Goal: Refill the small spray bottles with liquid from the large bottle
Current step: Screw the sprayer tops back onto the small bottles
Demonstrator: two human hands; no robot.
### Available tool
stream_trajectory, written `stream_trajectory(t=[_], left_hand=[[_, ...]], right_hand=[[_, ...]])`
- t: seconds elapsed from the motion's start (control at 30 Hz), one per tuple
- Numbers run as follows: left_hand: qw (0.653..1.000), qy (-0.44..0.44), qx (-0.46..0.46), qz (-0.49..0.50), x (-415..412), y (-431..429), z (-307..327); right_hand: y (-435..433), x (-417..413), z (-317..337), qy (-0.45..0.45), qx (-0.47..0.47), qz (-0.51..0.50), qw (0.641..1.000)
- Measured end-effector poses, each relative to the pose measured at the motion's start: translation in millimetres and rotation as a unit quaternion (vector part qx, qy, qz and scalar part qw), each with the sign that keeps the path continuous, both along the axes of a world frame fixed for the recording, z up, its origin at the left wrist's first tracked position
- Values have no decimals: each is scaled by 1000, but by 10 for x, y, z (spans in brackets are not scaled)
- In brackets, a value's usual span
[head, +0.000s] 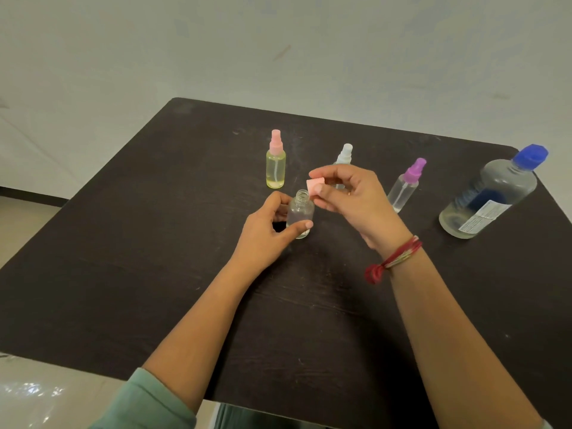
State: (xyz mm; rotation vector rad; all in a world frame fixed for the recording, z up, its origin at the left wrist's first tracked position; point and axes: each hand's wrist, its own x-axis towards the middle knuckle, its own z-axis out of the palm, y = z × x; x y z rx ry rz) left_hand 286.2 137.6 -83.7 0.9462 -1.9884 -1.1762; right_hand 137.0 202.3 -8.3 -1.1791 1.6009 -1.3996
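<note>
REFILL UNDER WAY: At a dark desk (148, 249), your left hand (266, 232) curls thumb and fingers round the body of a small clear bottle (299, 216), which stands upright near the desk's middle with its threaded neck uncovered. Your right hand (356, 201) pinches the pink spray cap (315, 186) between thumb and fingertips, just above and beside that neck.

Three more small bottles stand capped behind. One holds yellow liquid under a pink sprayer (275, 164), and a white-topped one (345, 151) is partly hidden by your right hand. A purple-topped one (405, 188) is to the right. The large bottle (489, 196), blue cap on, stands near the desk's right edge, well apart from the open one; its liquid level is hard to read.

The open bottle looks light, thin-walled and nearly empty, so it will likely tip at a nudge; keep your hold low on its body. The large bottle is probably the heavy, smooth one. Take it round the middle with a full hand, since the narrow neck leaves little room for a careless pour.
</note>
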Motion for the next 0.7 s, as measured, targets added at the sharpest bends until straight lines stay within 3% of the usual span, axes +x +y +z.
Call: stream_trajectory(t=[0.13, 0.27, 0.7], left_hand=[[1000, 3, 6, -1, -1, -4, 2], [1000, -6, 3, 0, -12, 1, 11], [1000, -15, 2, -2, -9, 5, 37]], right_hand=[[-40, 1, 224, 255, 43, 46, 965], [-83, 93, 375, 407, 72, 102, 905], [-185, 285, 600, 544, 163, 148, 809]])
